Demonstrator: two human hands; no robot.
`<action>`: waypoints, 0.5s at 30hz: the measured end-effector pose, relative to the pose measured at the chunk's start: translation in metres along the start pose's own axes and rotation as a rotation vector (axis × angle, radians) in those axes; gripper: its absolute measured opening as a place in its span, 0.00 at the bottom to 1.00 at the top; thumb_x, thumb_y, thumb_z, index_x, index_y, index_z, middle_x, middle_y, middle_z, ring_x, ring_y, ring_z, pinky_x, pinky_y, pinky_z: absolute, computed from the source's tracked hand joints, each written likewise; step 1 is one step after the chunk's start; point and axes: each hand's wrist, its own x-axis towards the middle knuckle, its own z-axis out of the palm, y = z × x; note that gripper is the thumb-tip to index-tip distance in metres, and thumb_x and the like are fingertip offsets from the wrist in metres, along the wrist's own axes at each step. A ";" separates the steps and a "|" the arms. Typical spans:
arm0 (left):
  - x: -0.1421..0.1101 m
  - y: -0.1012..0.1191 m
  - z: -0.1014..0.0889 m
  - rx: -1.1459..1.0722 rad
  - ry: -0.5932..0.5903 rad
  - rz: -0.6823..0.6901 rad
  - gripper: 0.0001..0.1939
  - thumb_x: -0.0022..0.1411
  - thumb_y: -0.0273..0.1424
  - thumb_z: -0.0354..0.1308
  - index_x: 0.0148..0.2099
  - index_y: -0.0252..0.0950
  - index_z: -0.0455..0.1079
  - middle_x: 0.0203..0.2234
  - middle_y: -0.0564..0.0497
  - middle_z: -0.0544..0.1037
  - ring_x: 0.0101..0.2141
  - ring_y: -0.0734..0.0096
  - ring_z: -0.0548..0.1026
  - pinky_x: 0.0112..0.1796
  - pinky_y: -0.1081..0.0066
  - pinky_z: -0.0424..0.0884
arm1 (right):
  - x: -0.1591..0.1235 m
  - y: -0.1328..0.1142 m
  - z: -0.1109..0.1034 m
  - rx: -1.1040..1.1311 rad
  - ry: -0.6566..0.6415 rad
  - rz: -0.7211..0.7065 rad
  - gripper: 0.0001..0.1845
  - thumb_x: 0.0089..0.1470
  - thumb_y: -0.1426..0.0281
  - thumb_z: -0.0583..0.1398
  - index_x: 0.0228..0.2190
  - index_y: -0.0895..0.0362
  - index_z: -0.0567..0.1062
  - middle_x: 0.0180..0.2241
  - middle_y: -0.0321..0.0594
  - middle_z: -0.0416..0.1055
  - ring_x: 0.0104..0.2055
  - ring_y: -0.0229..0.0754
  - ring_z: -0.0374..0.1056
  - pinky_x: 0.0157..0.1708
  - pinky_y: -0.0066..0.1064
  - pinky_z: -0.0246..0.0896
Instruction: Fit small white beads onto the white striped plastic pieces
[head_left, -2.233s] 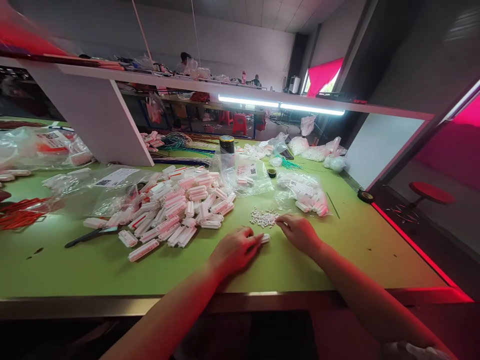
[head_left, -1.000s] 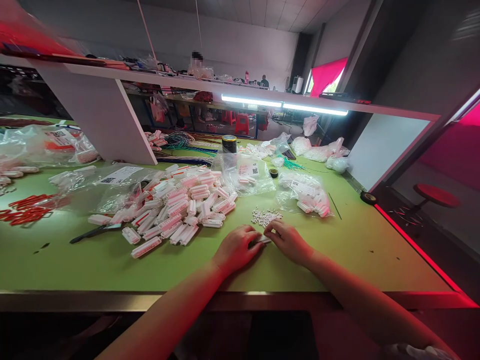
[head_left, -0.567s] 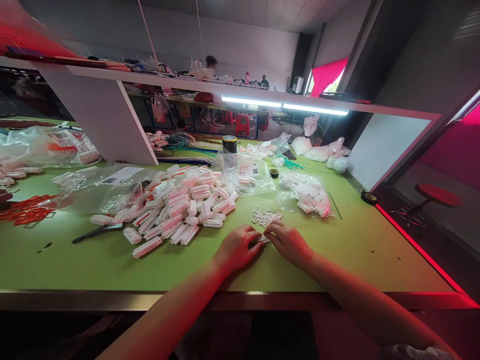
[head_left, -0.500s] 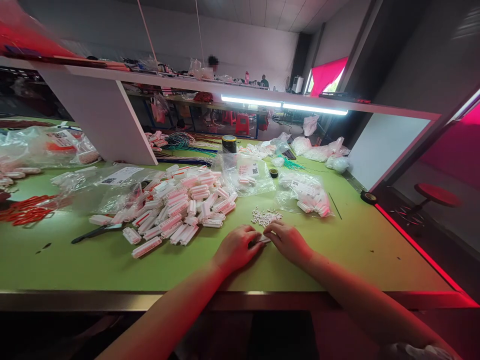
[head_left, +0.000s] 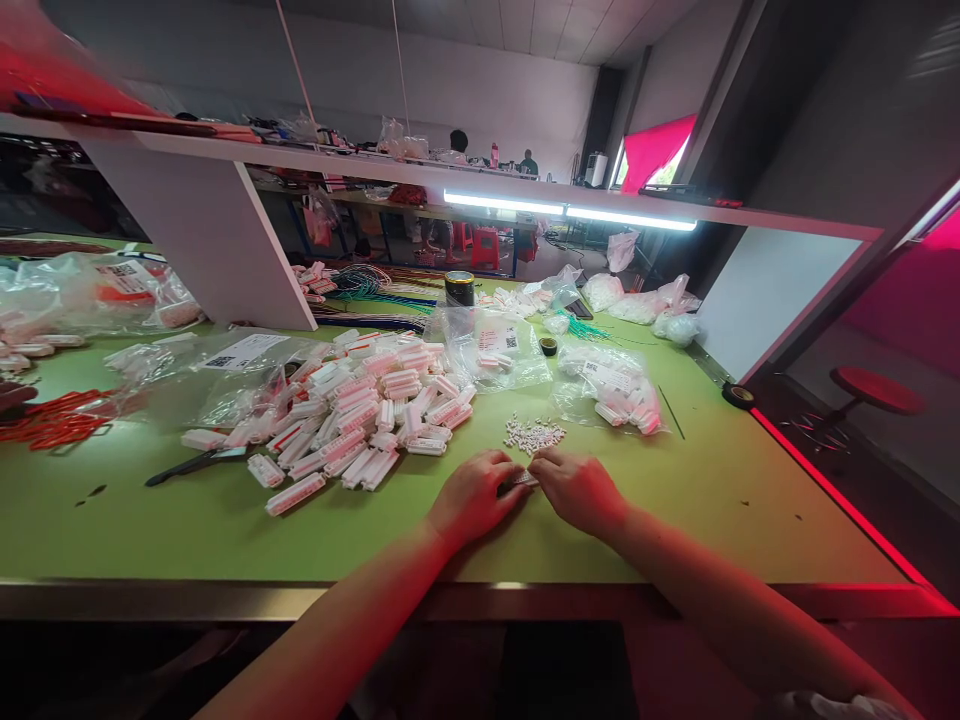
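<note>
My left hand [head_left: 474, 502] is closed around a small white plastic connector housing [head_left: 527, 479], which lies low over the table and is mostly covered by fingers. At its right end, my right hand [head_left: 579, 492] presses with thumb and fingertips pinched together; whatever is between them is too small to make out. Just beyond both hands lies a little heap of tiny white plastic pieces [head_left: 534, 434]. A large pile of similar white connector housings [head_left: 360, 405] spreads to the left of my left hand.
A black-handled cutting tool [head_left: 187, 466] lies left of the pile, near orange-red strips [head_left: 60, 418]. Bags of parts [head_left: 611, 385], a tape roll [head_left: 548, 346] and a black can [head_left: 459, 289] stand behind. The green table [head_left: 300, 550] has a metal front edge. Other people are in the background.
My right hand has moved from the tiny white pieces leftward to the connector housing, and its fingers have curled in more. My left hand keeps its hold. A background person has shifted right.
</note>
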 end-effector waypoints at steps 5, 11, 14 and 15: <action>0.000 0.000 -0.001 -0.003 -0.003 -0.003 0.08 0.67 0.36 0.61 0.40 0.38 0.79 0.37 0.48 0.80 0.39 0.63 0.77 0.41 0.67 0.71 | -0.007 -0.011 -0.008 -0.011 -0.030 -0.046 0.12 0.65 0.75 0.54 0.40 0.59 0.78 0.45 0.47 0.77 0.37 0.42 0.74 0.35 0.30 0.61; -0.001 0.001 -0.001 0.025 0.000 -0.002 0.10 0.67 0.35 0.61 0.45 0.38 0.80 0.38 0.48 0.80 0.39 0.63 0.78 0.41 0.67 0.71 | -0.005 0.011 0.003 0.346 0.152 0.024 0.12 0.65 0.73 0.55 0.40 0.54 0.80 0.45 0.42 0.79 0.42 0.41 0.76 0.41 0.29 0.66; -0.002 0.000 -0.002 0.070 -0.004 0.034 0.16 0.68 0.35 0.59 0.56 0.43 0.76 0.38 0.48 0.79 0.38 0.63 0.77 0.40 0.67 0.72 | 0.000 0.036 0.011 0.398 0.281 0.140 0.10 0.65 0.73 0.56 0.39 0.54 0.79 0.41 0.43 0.78 0.42 0.43 0.75 0.42 0.32 0.67; -0.002 0.000 -0.002 0.087 -0.007 0.056 0.17 0.69 0.35 0.58 0.58 0.45 0.75 0.37 0.49 0.78 0.37 0.64 0.76 0.40 0.67 0.72 | 0.002 0.042 0.013 0.382 0.278 0.169 0.09 0.65 0.73 0.58 0.37 0.55 0.79 0.39 0.42 0.78 0.41 0.43 0.74 0.42 0.32 0.66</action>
